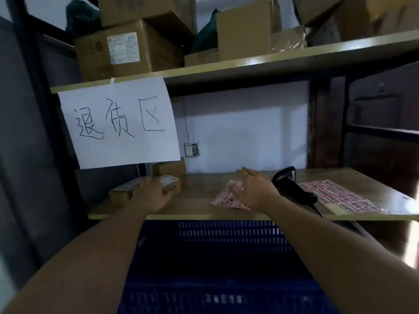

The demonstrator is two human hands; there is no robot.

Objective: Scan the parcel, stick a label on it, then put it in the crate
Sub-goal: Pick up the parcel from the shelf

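Resting on the wooden shelf board, left hand wrapped around the near end of the flat brown cardboard parcel at the shelf's left side, white label uppermost. Reaching over the small pink-and-white label sheet, right hand with fingers spread, touching it, grasping nothing discernible. Lying just right of that hand: black handheld barcode scanner, beside a larger pink label sheet. Standing below the shelf edge: blue perforated plastic crate.
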